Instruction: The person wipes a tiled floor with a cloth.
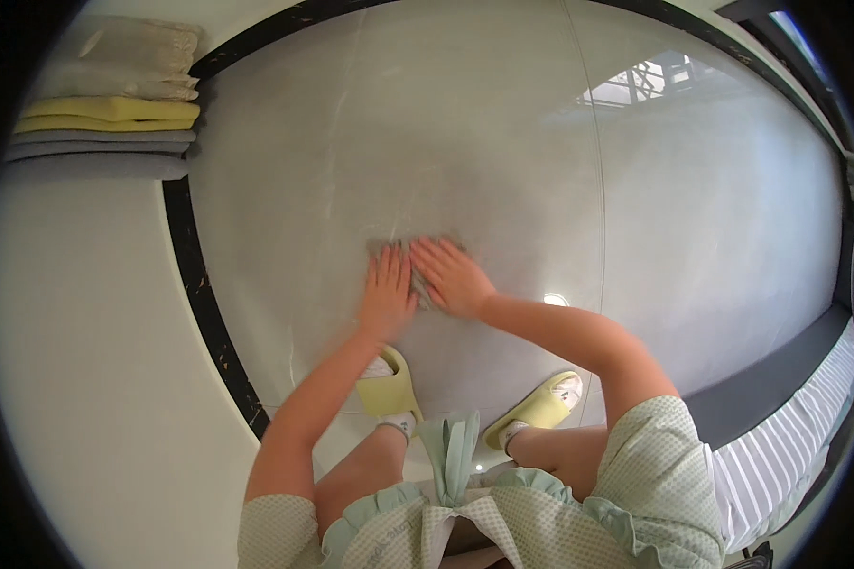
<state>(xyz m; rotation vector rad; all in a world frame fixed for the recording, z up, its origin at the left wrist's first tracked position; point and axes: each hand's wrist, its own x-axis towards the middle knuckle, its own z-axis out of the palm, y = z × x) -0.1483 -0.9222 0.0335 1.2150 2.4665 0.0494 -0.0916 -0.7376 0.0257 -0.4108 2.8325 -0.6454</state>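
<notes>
A small grey cloth [421,290] lies on the glossy grey tiled floor [446,133], mostly covered by my hands. My left hand [387,296] rests flat on its left part, fingers stretched out and pointing away from me. Angled in from the right, my right hand [453,279] also presses flat on the cloth, its fingers extended and close to the left hand's. Only bits of the cloth show, between the hands and past the fingertips.
My feet stand behind the hands in yellow-green slippers [541,406]. At the far left is a stack of folded yellow and grey textiles [114,116]. Black skirting [199,284] borders the floor. A grey-and-white striped fabric [778,465] lies at the lower right.
</notes>
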